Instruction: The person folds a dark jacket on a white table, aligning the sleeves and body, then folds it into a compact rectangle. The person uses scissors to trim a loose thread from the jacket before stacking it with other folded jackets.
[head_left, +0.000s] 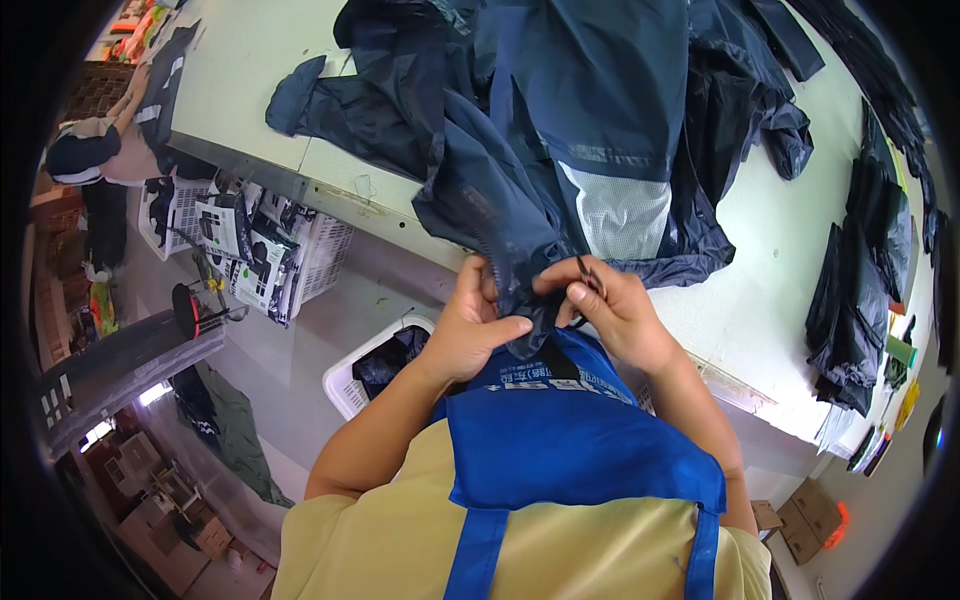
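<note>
Dark navy garment (600, 90), on the near part of the white table (240, 80), spread loose and wrinkled, one narrow end pulled toward the near edge and hanging over it between the two hands. Light mesh panel (622, 212) shows on the garment, just far of the right hand.

Left hand (462, 322): narrow grip, thumb laid over the hanging end, fingers bent behind it, holding the cloth. Right hand (622, 315): fingers curled round a small dark metal tool (588, 270), likely snips, index fingertip at the cloth; can't tell if the tool's blades touch it. Both hands near each other, cloth between.

Nearer: blue apron (580, 450) over a yellow shirt (390, 540). Left of the apron, below table height, white basket (341, 385) with dark cloth (390, 362) in it. Farther left, white crate (328, 255) full of bagged packs (262, 265). Far left, a co-worker (80, 152) at the table's side, one arm reaching over dark cloth. Right side of table: pile of dark garments (848, 310), well apart from the hands. Near right, on the floor: cardboard boxes (812, 515).
</note>
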